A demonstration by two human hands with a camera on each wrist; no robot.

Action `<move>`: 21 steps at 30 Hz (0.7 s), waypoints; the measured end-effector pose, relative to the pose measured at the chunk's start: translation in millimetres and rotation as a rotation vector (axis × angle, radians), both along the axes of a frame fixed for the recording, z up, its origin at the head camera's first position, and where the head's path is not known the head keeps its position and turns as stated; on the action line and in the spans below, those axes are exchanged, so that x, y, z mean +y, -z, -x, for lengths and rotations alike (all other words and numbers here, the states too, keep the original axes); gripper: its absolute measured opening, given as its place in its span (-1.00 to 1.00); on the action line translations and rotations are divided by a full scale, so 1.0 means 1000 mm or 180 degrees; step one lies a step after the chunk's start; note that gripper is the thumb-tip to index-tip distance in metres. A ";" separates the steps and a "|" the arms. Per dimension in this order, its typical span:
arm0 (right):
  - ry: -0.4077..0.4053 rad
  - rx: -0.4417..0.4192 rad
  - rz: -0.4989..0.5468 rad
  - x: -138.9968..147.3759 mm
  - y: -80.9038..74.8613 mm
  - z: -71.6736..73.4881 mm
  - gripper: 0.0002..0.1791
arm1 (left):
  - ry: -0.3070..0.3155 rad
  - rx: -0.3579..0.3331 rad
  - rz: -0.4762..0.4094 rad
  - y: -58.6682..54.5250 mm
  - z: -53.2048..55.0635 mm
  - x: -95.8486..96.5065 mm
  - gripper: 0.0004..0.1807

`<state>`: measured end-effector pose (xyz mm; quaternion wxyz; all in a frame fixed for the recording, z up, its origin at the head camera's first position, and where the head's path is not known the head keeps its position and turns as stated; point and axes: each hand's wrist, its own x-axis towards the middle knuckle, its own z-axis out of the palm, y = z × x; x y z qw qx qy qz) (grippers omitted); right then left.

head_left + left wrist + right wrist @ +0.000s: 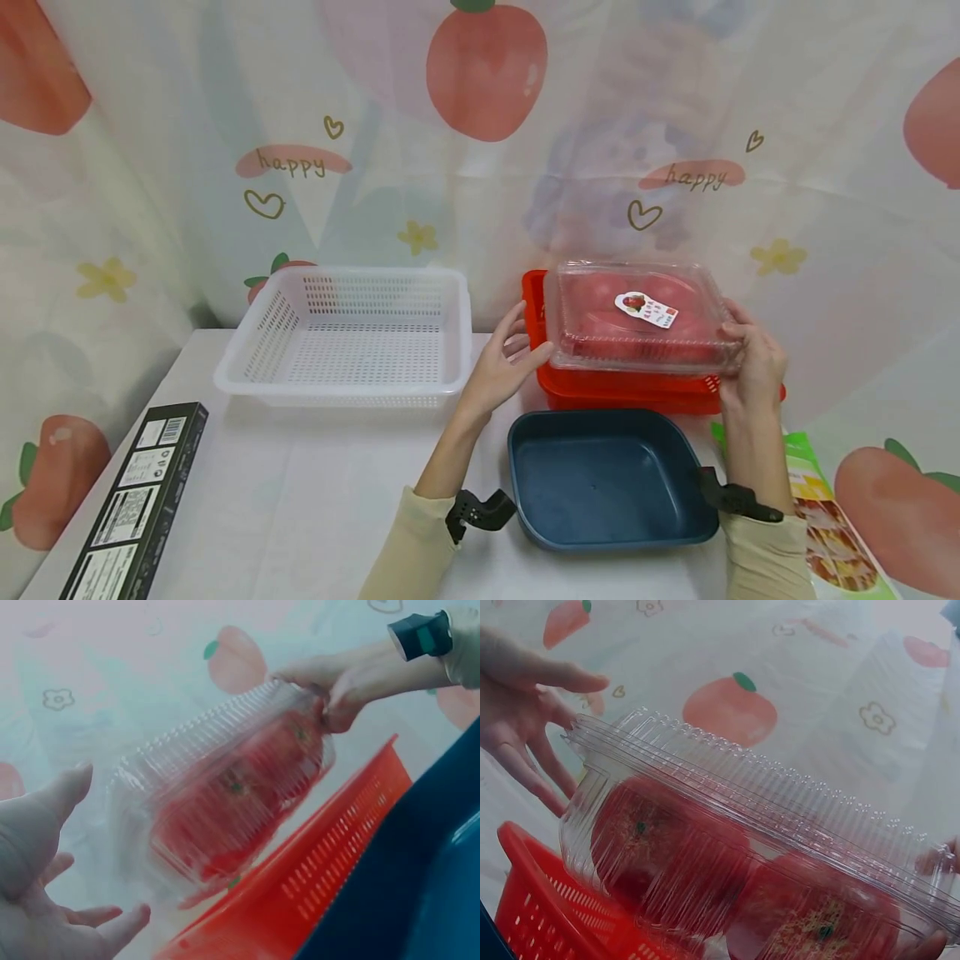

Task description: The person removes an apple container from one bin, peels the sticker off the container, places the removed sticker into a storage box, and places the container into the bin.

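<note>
Pinching the right end of the clear box point(637, 343), the right hand point(756, 358) holds it over the red basket point(630, 392). The box is closed, lid upward, with a white label point(647, 309) on top and red tomatoes point(810, 915) inside, two of them plain in the right wrist view. Whether its underside touches the basket's rim cannot be told. The grip of the left hand point(501, 362) is spread, thumb and fingers apart, just beside the left end of the box; contact there cannot be made out.

On the near side of the red basket stands the blue tub point(607, 479), between the two forearms, its inside facing up. To the left of the left hand is the white basket point(367, 342), with slotted walls and floor. A dark carton point(135, 500) lies aslant along the left of the white desk point(292, 492). At the right, partly hidden by the right arm, is a green-edged bag point(836, 533). Behind hangs a cloth point(390, 67) printed with fruit, hearts and the word "happy".
</note>
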<state>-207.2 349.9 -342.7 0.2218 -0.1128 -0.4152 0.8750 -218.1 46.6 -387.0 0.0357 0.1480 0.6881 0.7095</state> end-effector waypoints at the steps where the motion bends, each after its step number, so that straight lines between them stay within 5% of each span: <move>1: -0.0021 0.0001 0.0013 -0.002 -0.001 -0.001 -0.68 | 0.0013 -0.0007 -0.0022 -0.001 0.000 -0.001 -0.17; 10: -0.0191 -0.0043 -0.0149 -0.021 -0.010 -0.008 -0.61 | 0.0126 -0.0056 -0.0323 -0.015 -0.001 -0.009 -0.23; 21: -0.0428 -0.0099 -0.0324 -0.040 -0.015 -0.017 -0.58 | -0.0029 0.0078 -0.0120 -0.026 -0.007 -0.019 -0.32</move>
